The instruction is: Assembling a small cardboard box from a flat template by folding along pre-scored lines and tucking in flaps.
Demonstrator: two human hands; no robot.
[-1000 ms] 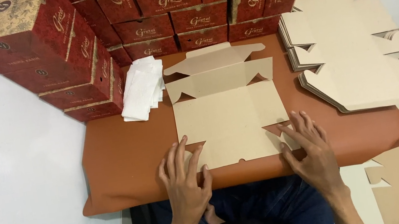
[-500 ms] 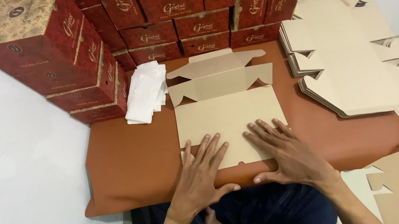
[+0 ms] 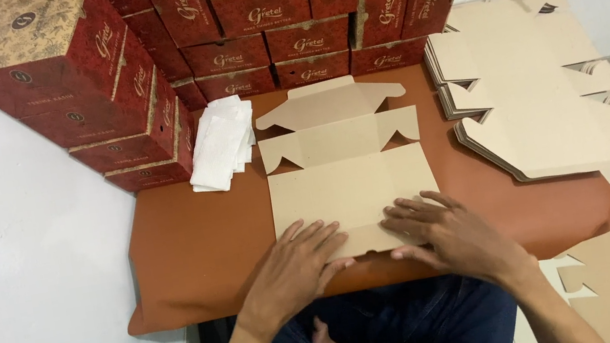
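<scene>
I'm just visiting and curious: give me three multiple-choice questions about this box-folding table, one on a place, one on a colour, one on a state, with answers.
1. Where does the stack of flat blanks lie?
A. table's right side
B. on the floor at the left
C. on the red boxes

2. What colour is the table cover?
A. blue
B. brown
C. white

3. How are the hands placed?
A. lifted in air
B. gripping a red box
C. pressed flat on cardboard

Answers:
1. A, it overhangs the right edge.
2. B, brown shows around the cardboard blank.
3. C, left hand and right hand lie spread on its near edge.
</scene>
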